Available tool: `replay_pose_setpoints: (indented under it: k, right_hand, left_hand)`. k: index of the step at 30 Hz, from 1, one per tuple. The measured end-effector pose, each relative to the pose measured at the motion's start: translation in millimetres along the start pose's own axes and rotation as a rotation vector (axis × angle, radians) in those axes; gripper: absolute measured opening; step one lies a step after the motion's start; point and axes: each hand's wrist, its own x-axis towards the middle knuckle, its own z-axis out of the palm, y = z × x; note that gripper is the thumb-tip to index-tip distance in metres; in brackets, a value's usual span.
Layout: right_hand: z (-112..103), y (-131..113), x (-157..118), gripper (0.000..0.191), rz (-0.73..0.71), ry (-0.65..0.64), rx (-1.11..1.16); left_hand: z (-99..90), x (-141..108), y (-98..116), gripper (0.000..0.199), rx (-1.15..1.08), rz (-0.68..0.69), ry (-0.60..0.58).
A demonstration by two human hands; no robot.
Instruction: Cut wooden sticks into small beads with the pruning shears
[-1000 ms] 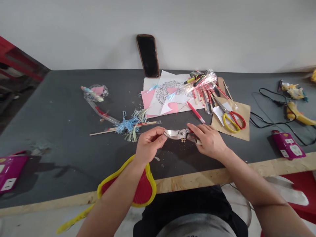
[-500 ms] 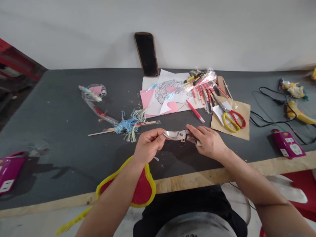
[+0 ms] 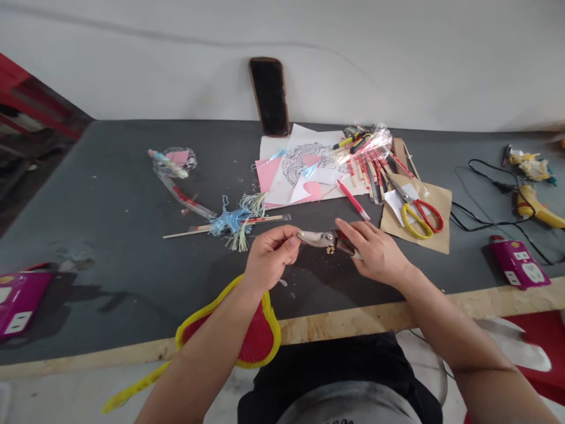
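Observation:
My right hand (image 3: pixel 377 250) is wrapped round the handles of a pair of pruning shears (image 3: pixel 324 238), its metal jaws pointing left. At the tip of the jaws my left hand (image 3: pixel 273 253) pinches with thumb and forefinger; a tiny pale bit shows there, too small to name. Beneath my left forearm lies a red fan-shaped piece with a fuzzy yellow border (image 3: pixel 260 338), partly hidden and hanging over the table edge. Just beyond my left hand are blue and pale green tassels (image 3: pixel 229 222) on wooden sticks (image 3: pixel 185 234).
Behind the hands lie printed paper (image 3: pixel 304 159), a pink marker (image 3: pixel 353 200), wrapped chopsticks (image 3: pixel 364 168) and scissors (image 3: pixel 417 215). A phone (image 3: pixel 269 97) leans on the wall. To the right are a glue gun (image 3: pixel 538 206), its cord and a purple power strip (image 3: pixel 521 262).
The whole view has shifted slightly, moving the scene a little to the right. Both hands keep nearly the same pose, and the shears' jaws look turned a little.

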Motion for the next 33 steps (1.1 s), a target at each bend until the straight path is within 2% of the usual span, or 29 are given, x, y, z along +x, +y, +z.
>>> replay_pose_setpoints:
  k: [4, 6, 10, 15, 29, 33]
  right_hand:
    - [0, 3, 0, 0.027, -0.018, 0.122, 0.127]
    - [-1, 3, 0, 0.015, -0.039, 0.121, 0.121]
    - [-3, 3, 0, 0.024, -0.082, 0.061, 0.066]
    - [-2, 7, -2, 0.035, -0.048, 0.038, 0.062]
    - [1, -14, 0, 0.031, 0.041, 0.054, -0.123]
    - [0, -16, -1, 0.03, 0.041, 0.072, -0.158]
  left_hand:
    - [8.7, 0, 6, 0.029, -0.099, -0.044, 0.002]
    - [10.3, 0, 6, 0.029, -0.118, -0.067, -0.003]
    - [9.6, 0, 7, 0.03, -0.152, -0.106, 0.013]
    - [8.9, 2, 9, 0.03, -0.166, -0.094, 0.084]
    - [6.2, 2, -7, 0.036, 0.002, -0.056, 0.051]
    - [6.8, 1, -8, 0.036, -0.022, -0.055, 0.03]
